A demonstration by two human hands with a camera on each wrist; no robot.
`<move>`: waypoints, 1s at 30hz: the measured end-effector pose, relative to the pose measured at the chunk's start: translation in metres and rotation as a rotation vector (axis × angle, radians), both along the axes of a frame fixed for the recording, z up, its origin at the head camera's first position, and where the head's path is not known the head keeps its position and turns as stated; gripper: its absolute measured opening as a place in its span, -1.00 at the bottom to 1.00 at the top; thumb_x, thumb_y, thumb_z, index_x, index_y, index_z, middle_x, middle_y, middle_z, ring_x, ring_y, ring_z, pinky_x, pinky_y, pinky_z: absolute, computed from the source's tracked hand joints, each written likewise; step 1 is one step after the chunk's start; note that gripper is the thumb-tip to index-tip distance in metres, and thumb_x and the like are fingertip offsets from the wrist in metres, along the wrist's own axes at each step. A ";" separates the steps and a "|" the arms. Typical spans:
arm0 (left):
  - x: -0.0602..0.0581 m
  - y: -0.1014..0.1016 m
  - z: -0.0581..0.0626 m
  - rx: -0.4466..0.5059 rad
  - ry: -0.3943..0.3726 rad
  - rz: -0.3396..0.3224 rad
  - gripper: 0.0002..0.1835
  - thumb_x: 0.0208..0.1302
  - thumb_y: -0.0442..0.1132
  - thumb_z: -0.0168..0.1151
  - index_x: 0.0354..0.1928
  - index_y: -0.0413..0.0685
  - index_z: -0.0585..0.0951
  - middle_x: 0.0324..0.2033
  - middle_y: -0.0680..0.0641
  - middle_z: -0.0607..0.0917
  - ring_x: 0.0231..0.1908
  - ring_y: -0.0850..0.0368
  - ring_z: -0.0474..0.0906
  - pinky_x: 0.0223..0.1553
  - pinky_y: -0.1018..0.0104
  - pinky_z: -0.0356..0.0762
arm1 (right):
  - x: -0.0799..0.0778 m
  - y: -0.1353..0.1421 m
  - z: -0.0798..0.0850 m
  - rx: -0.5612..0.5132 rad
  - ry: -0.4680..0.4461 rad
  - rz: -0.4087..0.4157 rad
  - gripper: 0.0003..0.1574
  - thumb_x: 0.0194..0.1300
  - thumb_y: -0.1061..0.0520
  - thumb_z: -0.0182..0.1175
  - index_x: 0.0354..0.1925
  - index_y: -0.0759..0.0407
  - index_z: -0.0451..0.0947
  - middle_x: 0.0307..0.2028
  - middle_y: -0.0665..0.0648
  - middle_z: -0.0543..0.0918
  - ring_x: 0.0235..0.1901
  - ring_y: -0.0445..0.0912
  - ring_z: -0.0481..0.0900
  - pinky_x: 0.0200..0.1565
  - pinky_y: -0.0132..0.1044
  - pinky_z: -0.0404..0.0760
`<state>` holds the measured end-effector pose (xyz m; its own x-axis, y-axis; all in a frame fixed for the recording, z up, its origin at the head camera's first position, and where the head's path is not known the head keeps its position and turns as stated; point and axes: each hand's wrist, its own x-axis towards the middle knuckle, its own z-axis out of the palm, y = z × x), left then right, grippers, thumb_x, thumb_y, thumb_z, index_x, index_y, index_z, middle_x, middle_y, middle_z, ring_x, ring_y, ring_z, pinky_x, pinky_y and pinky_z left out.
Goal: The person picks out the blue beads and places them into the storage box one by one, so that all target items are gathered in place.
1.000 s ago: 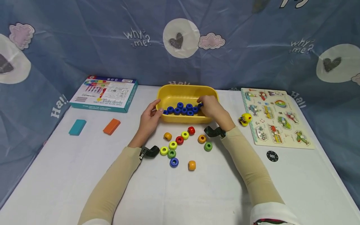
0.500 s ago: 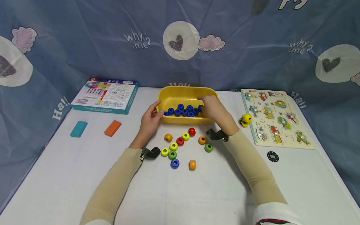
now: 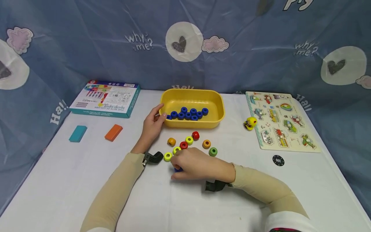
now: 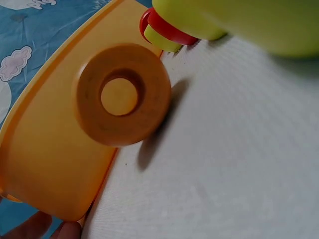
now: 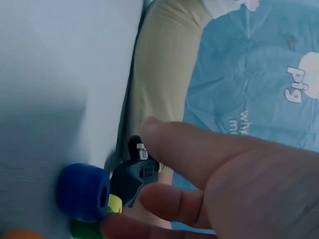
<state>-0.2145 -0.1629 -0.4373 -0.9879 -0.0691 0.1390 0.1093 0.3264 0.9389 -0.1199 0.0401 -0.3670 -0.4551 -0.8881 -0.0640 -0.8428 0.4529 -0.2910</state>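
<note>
My left hand [image 3: 152, 127] grips the left front corner of a yellow plastic tub [image 3: 215, 100], its thumb at the rim. Several blue beads [image 3: 204, 111] lie inside the tub. Over the table, my right hand [image 3: 194, 164] reaches down around a single blue bead [image 3: 177, 169]. In the right wrist view its thumb and fingers are spread, and the blue bead [image 5: 82, 191] sits just beyond the fingertips. Other beads surround it: a yellow bead [image 3: 167, 157], a red bead [image 3: 184, 145], an orange bead [image 3: 171, 141]. The right hand hides some beads in the head view.
A green bead [image 3: 213, 151] and an orange bead [image 3: 206, 144] lie right of the group. Farther right are a toy duck [image 3: 250, 123], a puzzle board [image 3: 285, 129] and a black chip [image 3: 278, 160]. At left stand a box [image 3: 105, 98], a teal block [image 3: 78, 133] and an orange block [image 3: 113, 132].
My right hand has left the tub's right side, where a blue bead now lies exposed, and moved down and left to the loose blue bead. The left hand stays at the tub.
</note>
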 end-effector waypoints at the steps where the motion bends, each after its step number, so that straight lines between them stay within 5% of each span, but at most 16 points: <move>1: 0.000 0.000 0.000 -0.004 -0.003 0.005 -0.49 0.45 0.01 0.04 0.40 0.23 0.33 0.43 0.05 0.31 0.26 0.00 0.42 0.26 0.10 0.48 | 0.001 -0.001 -0.003 0.000 0.010 -0.003 -0.58 0.16 -0.25 0.33 -0.47 0.01 0.48 -0.59 -0.13 0.38 -0.57 -0.28 0.32 -0.54 -0.49 0.21; 14: 0.000 -0.001 0.000 0.010 -0.012 -0.007 -0.48 0.45 0.01 0.04 0.41 0.22 0.32 0.43 0.03 0.30 0.29 0.00 0.39 0.29 0.09 0.43 | 0.003 -0.007 -0.016 0.026 0.021 -0.017 -0.69 0.14 -0.06 0.38 -0.47 0.00 0.45 -0.63 -0.13 0.37 -0.58 -0.27 0.34 -0.54 -0.45 0.24; 22: 0.005 0.002 0.015 0.016 -0.045 -0.015 -0.48 0.47 -0.08 0.02 0.43 0.14 0.30 0.45 -0.03 0.27 0.32 -0.06 0.35 0.31 0.05 0.41 | -0.023 -0.002 -0.021 -0.012 -0.043 -0.093 -0.70 0.15 -0.07 0.40 -0.34 0.02 0.49 -0.49 -0.10 0.50 -0.49 -0.23 0.41 -0.42 -0.45 0.41; 26: 0.003 0.001 0.007 0.010 -0.023 -0.006 -0.48 0.45 0.00 0.04 0.41 0.23 0.32 0.44 0.03 0.30 0.29 0.00 0.38 0.30 0.08 0.42 | -0.032 0.001 -0.022 -0.044 -0.109 -0.078 -0.75 0.16 -0.04 0.38 -0.35 0.00 0.51 -0.48 -0.11 0.49 -0.46 -0.24 0.40 -0.38 -0.47 0.40; 30: 0.001 0.000 0.002 0.006 -0.011 0.001 -0.48 0.44 0.02 0.05 0.40 0.25 0.34 0.43 0.04 0.31 0.30 0.02 0.37 0.31 0.09 0.42 | -0.050 0.012 -0.004 -0.122 -0.167 -0.079 -0.82 0.11 0.07 0.36 -0.35 0.04 0.53 -0.45 -0.07 0.56 -0.47 -0.24 0.45 -0.38 -0.48 0.45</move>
